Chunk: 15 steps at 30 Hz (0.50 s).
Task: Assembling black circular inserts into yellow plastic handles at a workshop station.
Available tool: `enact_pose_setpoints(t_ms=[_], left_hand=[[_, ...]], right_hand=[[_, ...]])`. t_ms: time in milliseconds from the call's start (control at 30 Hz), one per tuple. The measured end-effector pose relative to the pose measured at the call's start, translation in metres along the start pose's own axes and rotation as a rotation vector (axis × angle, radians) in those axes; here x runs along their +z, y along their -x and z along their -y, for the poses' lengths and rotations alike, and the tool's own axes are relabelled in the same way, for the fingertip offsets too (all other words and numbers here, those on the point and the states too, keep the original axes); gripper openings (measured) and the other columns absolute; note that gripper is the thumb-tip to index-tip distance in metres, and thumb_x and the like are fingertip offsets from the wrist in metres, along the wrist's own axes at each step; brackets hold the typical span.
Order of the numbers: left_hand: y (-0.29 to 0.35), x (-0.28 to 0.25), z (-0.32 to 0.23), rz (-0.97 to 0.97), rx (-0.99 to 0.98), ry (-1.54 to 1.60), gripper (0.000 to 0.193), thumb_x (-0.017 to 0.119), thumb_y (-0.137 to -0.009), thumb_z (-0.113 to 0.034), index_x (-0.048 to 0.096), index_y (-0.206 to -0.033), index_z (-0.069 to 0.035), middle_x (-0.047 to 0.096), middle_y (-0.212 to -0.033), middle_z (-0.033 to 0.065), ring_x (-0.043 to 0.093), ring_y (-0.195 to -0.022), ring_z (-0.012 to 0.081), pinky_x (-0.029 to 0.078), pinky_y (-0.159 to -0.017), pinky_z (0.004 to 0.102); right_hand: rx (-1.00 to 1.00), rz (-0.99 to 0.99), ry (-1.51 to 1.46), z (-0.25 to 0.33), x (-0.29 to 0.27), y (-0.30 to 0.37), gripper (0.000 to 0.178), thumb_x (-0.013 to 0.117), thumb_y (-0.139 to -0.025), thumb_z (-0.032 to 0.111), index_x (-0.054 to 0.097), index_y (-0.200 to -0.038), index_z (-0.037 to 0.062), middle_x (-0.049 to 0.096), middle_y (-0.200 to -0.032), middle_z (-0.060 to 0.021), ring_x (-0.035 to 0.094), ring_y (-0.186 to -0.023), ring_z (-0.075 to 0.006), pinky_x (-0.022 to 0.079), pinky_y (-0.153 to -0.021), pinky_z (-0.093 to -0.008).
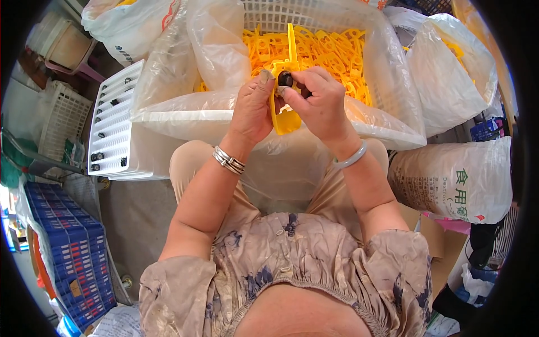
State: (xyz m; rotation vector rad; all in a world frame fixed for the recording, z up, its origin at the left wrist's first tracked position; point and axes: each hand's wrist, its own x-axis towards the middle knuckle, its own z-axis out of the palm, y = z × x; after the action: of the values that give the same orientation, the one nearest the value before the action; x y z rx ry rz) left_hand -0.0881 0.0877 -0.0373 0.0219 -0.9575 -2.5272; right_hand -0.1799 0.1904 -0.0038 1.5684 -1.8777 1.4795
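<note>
Yellow plastic part, long and with a curved scoop shape at its lower end, is held up in front of the person, between the two hands, above the near edge of an open crate. Its narrow arm points away from the body. Against its middle there is a round black piece.

The left hand grips the part from the left side, with the thumb pressed along it and the other fingers mostly hidden behind. The right hand has its thumb and forefinger nearly closed, pinching the black piece; another dark object shows under its bent fingers, but I cannot tell what it is.

Silver-coloured bracelets are on the left wrist and a pale bangle on the right one.

Behind the hands, many similar yellow parts lie in a heap inside the white crate, which is lined with clear plastic. To the left stands a white ridged tray with small black pieces. To the right is a white bag, and nearer, a printed sack.
</note>
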Motion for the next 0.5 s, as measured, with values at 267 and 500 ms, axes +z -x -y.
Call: enact_pose_setpoints(t_ms=[267, 500], left_hand=[[0.0001, 0.0033, 0.0016, 0.023, 0.035, -0.016, 0.025, 0.046, -0.091, -0.026, 0.054, -0.097, -0.004, 0.058, -0.089, 0.003, 0.055, -0.076, 0.0094, 0.046, -0.07, 0.0236], [-0.0021, 0.0031, 0.002, 0.071, 0.065, -0.066, 0.021, 0.047, -0.09, -0.021, 0.054, -0.098, -0.003, 0.057, -0.09, 0.0018, 0.054, -0.079, 0.0086, 0.046, -0.072, 0.0233]], right_hand=[[-0.058, -0.021, 0.019, -0.0014, -0.0002, -0.0012, 0.019, 0.065, -0.062, 0.002, 0.06, -0.08, -0.0026, 0.054, -0.066, -0.01, 0.053, -0.056, -0.0191, 0.043, -0.051, -0.0264], [-0.046, 0.024, 0.079, -0.0007, -0.0006, -0.0052, 0.018, 0.066, -0.062, 0.002, 0.058, -0.078, -0.0019, 0.053, -0.066, -0.011, 0.053, -0.057, -0.0224, 0.043, -0.05, -0.0293]])
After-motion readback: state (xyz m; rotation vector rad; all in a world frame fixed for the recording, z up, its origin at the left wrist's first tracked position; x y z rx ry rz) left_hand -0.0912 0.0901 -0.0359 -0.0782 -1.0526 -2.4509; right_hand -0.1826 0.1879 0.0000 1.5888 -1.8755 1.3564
